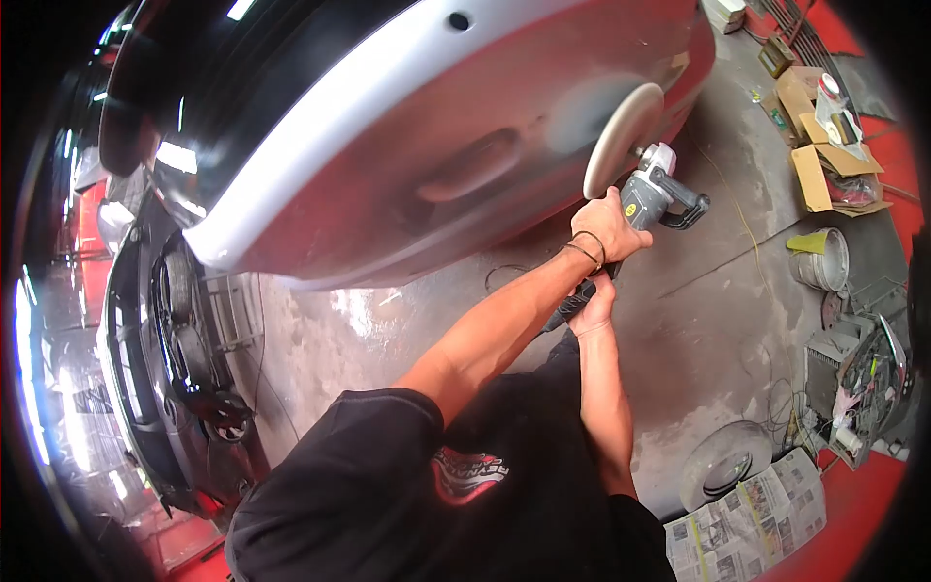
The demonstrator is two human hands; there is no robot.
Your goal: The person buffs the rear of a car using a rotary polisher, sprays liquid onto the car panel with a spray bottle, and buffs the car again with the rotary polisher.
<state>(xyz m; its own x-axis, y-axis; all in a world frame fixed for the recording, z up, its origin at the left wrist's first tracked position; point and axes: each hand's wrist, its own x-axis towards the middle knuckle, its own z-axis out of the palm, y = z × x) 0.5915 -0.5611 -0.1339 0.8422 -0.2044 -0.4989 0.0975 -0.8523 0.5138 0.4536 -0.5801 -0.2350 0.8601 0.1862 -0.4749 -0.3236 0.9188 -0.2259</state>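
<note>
A grey and black power polisher (648,194) is held in both hands. My left hand (609,231) wraps round its body close to the head, with a thin dark bracelet at the wrist. Lower down, my right hand (593,303) is closed round the black rear grip. The large cream polishing pad (626,141) is tilted nearly edge-on beside the glossy car panel (369,175); whether it touches cannot be made out. A black side handle (687,206) sticks out to the right, with no hand on it. The panel shows red reflections and a dull patch near the pad.
Cardboard boxes (813,179) stand at the right, above a bucket (824,260). Below lie a tyre (703,475) and newspaper sheets (756,529). A thin cord (742,218) runs across the concrete floor (698,320). Dark car parts (136,330) stand at the left.
</note>
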